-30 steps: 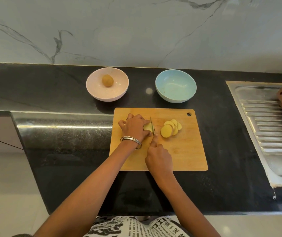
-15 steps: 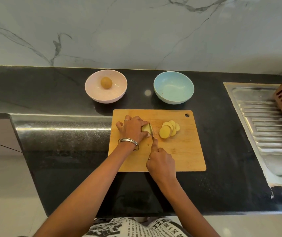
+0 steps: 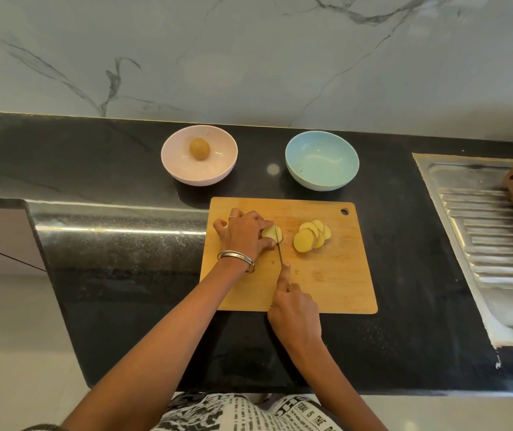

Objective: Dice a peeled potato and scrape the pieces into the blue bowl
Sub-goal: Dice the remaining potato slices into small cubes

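Slicing stage: my left hand (image 3: 244,234) pins potato (image 3: 270,233) on board (image 3: 326,275), right hand (image 3: 295,309) grips knife (image 3: 279,248) mid-cut (rounds (image 3: 309,237) piled beside). Next: finish rounds, cross-cut; bowl (image 3: 322,160) waits.

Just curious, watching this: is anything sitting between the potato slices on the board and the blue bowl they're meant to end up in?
Nothing visible. The potato slices lie on the cutting board, and only bare board and dark counter separate them from the blue bowl.
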